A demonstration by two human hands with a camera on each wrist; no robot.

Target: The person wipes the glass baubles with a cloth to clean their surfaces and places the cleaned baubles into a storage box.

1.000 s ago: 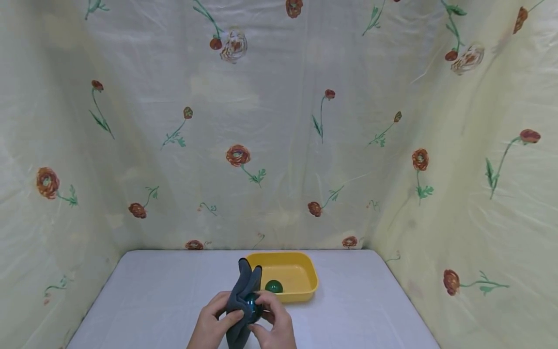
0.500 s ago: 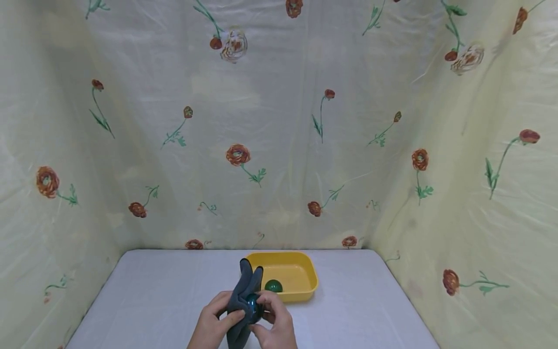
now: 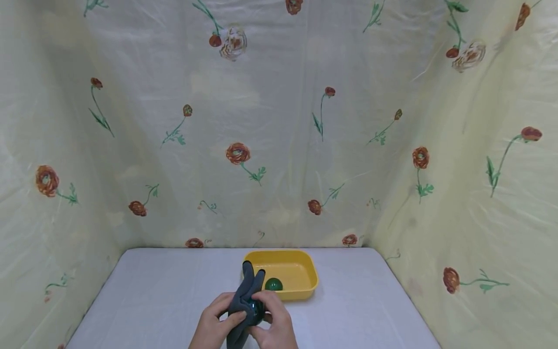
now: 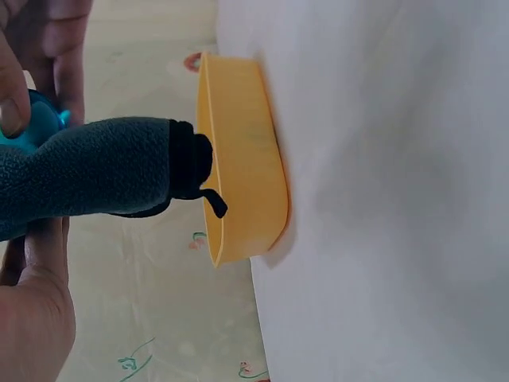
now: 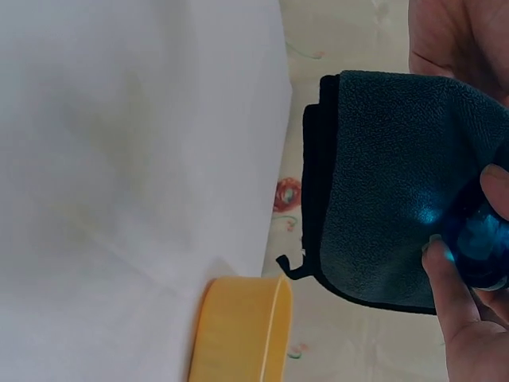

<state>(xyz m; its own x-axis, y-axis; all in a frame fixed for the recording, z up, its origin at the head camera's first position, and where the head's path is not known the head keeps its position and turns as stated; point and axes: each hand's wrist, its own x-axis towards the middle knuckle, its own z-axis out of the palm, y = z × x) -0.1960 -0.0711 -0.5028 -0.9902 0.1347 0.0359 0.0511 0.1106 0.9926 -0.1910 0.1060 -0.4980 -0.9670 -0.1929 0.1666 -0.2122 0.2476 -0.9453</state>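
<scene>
My left hand (image 3: 214, 321) grips a folded dark grey-blue cloth (image 3: 247, 283) with a black edge. Thumb and fingers of my right hand (image 3: 275, 320) hold a shiny dark blue ball (image 3: 257, 312), which sits against the cloth's fold. In the right wrist view, the cloth (image 5: 390, 183) spreads behind the ball (image 5: 477, 243), and a fingertip lies at the ball's lower edge. A small black loop (image 4: 213, 202) hangs off the cloth's corner in the left wrist view. Part of the ball is hidden by the right fingers and the cloth.
Just beyond the hands, a yellow plastic tub (image 3: 305, 294) stands on the white-covered table (image 3: 362, 300). Inside its near left corner lies a green ball (image 3: 273, 284). Flower-printed sheeting (image 3: 283, 194) hangs at the back and both sides.
The right fingers have shifted over the blue ball, covering more of its top. Cloth and hands have moved very slightly right, and the head view has tipped a little.
</scene>
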